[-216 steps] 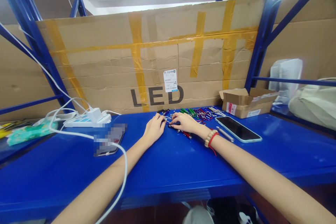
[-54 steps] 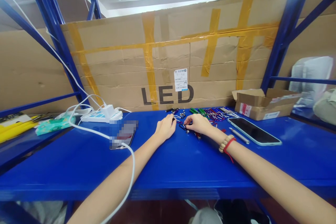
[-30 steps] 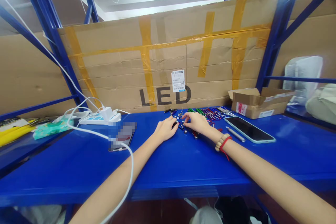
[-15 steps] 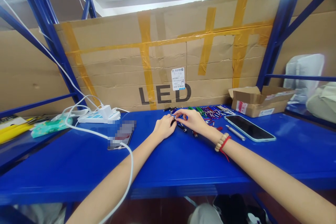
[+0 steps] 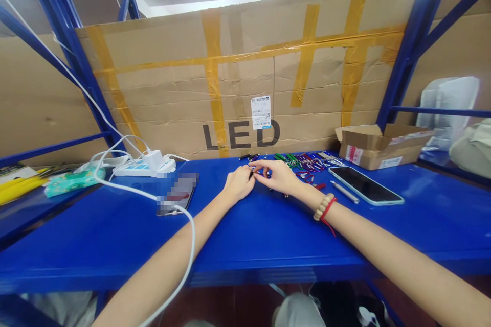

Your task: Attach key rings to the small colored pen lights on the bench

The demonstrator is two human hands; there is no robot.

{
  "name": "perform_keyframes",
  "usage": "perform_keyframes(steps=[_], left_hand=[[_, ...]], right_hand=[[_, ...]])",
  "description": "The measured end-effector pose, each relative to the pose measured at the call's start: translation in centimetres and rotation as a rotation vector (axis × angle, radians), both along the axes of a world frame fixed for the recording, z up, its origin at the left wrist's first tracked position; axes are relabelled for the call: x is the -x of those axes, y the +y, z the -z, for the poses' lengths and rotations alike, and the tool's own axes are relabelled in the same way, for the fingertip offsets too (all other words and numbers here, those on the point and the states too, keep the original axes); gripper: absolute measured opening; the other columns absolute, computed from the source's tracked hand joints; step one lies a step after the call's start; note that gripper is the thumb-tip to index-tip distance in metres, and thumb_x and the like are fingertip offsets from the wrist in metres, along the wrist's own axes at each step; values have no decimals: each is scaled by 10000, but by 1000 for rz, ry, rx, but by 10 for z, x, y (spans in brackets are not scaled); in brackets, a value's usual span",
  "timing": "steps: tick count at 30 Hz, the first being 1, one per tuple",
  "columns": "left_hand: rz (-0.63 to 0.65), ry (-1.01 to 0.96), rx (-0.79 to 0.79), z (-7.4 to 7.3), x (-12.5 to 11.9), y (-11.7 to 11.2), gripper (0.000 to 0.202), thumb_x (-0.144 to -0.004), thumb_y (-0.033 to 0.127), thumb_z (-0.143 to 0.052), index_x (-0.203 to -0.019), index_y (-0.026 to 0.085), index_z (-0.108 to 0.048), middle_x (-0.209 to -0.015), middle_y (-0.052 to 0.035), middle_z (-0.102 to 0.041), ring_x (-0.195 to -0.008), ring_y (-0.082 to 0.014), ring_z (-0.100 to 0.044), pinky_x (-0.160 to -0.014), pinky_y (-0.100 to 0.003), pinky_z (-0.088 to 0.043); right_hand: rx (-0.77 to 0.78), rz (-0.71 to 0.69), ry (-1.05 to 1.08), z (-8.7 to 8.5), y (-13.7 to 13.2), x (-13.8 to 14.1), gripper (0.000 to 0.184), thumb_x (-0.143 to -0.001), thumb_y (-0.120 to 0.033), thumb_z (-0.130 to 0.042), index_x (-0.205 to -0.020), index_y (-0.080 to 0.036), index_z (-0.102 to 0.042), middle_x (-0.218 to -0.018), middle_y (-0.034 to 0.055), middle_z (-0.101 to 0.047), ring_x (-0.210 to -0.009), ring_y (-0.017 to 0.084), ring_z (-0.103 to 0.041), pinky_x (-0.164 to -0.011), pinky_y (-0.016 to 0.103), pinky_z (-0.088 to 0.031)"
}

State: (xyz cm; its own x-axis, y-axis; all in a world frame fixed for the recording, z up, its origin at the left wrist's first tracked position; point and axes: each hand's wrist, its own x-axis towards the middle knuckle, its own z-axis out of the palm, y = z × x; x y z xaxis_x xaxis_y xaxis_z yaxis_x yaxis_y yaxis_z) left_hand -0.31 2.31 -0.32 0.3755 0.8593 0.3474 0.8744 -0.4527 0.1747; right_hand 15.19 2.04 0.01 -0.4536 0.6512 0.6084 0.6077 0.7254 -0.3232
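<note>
My left hand (image 5: 238,184) is closed, its fingertips on a small dark piece (image 5: 251,173) mostly hidden behind the fingers. Facing it, my right hand (image 5: 276,176) pinches thumb and forefinger together at the same small piece. The two hands almost touch, low over the blue shelf (image 5: 284,237). Just behind and right of them lies a pile of small shiny metal-looking pieces (image 5: 309,161) in red, purple, blue and silver. Green pieces (image 5: 288,159) lie at its left end, and a few dark ones (image 5: 248,157) are behind my left hand.
Right of my hands lie a silver pen-like stick (image 5: 344,191) and a phone (image 5: 366,185). An open cardboard box (image 5: 378,148) stands behind them. At left are a dark, partly blurred-out device (image 5: 177,194), a power strip (image 5: 146,167) and a white cable (image 5: 193,250) crossing my left forearm.
The view has shifted slightly. My fingertips have drawn closer together around the small dark piece, and a dark piece seen below my right hand is now mostly covered.
</note>
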Motion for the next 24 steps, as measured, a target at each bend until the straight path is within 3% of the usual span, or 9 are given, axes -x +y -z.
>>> perform_keyframes(steps=[4,7,11,14,20,24], left_hand=[[-18,24,-27,1,-1,0,290,-885,312,-305,-959,206,-565,-1016,-53,-616,-1005,-207,-550,-767,-302,-455],[-30,44,-64,2,-2,0,339,-898,392,-277,-858,204,-557,-951,-52,-617,-948,-208,-565,-729,-298,-456],[-30,63,-78,1,-3,-1,364,-902,413,-262,-802,199,-539,-914,-48,-614,-910,-203,-572,-694,-293,-453],[-28,62,-85,1,-2,-2,373,-902,418,-258,-781,196,-532,-896,-44,-612,-897,-199,-574,-679,-287,-449],[-25,56,-80,2,-2,0,369,-900,420,-260,-782,198,-530,-886,-39,-606,-901,-198,-572,-679,-285,-448],[-22,29,-62,1,-2,-1,362,-900,424,-265,-788,200,-526,-899,-36,-605,-922,-205,-567,-701,-298,-444]], right_hand=[[34,-43,70,-4,3,-4,384,-764,-213,-510,-1146,-190,-549,-943,24,-671,-627,89,-574,-625,207,-443],[-23,90,98,-11,5,-16,284,-785,-258,-497,-1044,-191,-593,-954,26,-664,-650,93,-573,-635,212,-436],[52,316,-208,-21,3,-33,172,-733,-357,-571,-804,-232,-666,-802,-5,-683,-692,143,-601,-582,226,-397],[174,392,-400,-24,0,-38,191,-684,-417,-618,-690,-238,-683,-736,-2,-690,-717,173,-619,-580,242,-392],[321,378,-441,-22,0,-34,127,-665,-331,-633,-756,-276,-703,-793,-39,-705,-760,162,-633,-601,234,-411],[307,391,-417,-16,2,-30,139,-695,-247,-608,-795,-265,-702,-832,-34,-706,-802,159,-632,-608,225,-413]])
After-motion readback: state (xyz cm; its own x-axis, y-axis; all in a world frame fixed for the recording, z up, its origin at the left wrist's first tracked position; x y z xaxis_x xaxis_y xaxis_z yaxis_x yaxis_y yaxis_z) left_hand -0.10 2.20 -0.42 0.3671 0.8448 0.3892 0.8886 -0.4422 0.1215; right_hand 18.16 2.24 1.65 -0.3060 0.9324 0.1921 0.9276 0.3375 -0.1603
